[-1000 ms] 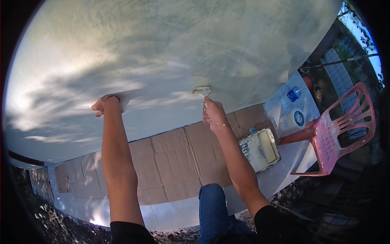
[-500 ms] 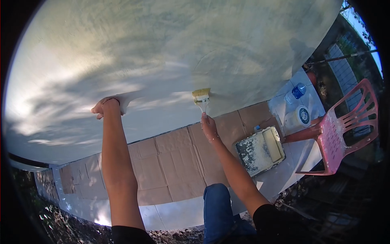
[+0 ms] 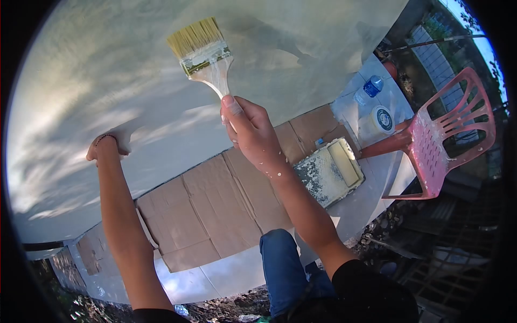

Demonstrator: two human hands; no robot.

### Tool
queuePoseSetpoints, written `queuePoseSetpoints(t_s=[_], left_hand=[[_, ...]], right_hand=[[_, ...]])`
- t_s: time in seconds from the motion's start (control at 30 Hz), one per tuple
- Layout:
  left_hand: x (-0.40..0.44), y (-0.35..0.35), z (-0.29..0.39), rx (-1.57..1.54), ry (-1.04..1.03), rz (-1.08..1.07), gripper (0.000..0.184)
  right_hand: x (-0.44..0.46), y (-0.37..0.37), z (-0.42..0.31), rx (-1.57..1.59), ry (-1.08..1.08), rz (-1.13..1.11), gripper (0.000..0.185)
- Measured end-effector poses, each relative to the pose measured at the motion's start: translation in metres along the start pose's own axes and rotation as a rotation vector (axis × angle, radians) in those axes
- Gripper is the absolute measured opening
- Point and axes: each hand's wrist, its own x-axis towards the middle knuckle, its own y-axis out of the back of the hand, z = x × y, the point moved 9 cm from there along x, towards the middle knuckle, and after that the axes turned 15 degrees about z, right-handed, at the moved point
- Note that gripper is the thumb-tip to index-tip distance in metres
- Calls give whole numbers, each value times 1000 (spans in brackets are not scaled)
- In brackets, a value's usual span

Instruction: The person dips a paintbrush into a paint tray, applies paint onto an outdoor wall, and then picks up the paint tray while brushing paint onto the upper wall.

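Note:
My right hand (image 3: pixel 252 133) is wrapped round the pale handle of a wide paintbrush (image 3: pixel 207 51), its yellowish bristles pointing up and held off the wall toward me. Paint specks dot the wrist. Against the pale wall (image 3: pixel 172 107) at the left rests my left hand (image 3: pixel 105 148), with a dark bracelet at its wrist; its fingers are mostly hidden behind the hand. Below and right of my right hand, a paint tray (image 3: pixel 331 171) spattered with white paint lies partly on the cardboard (image 3: pixel 207 207).
A pink plastic chair (image 3: pixel 431 142) lies on its side at the right. Near it stand a white tub (image 3: pixel 377 123) and a clear bottle with a blue label (image 3: pixel 370 89). Pale tiles (image 3: pixel 231 274) run beneath the cardboard. My jeans-clad knee (image 3: pixel 283 264) shows at the bottom.
The paintbrush has come away from the wall, up and closer to me, in my right hand. My left hand appears further left in the shifted view, still at the wall.

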Motion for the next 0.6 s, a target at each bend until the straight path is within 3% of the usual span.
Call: queuePoseSetpoints(t_s=[0.03,0.13,0.2,0.3,0.37,0.47,0.6], left_hand=[[-8,3,5,78,-67,12,41],[-23,9,12,102,-103,41,39],[-32,13,17,95,-108,59,38],[-42,19,21,64,-114,70,36],[-41,17,19,38,-104,75,36],[-16,11,18,17,-41,120,29],[-2,2,18,6,-22,66,24]], right_hand=[[-7,5,-12,15,76,-40,40],[-17,53,19,6,-83,-12,36],[-28,124,69,-141,-128,155,33],[-73,278,159,-550,-158,407,35],[-109,360,161,-883,21,571,31],[-138,472,181,-1395,-202,674,25],[-152,571,206,-1571,-178,807,25]])
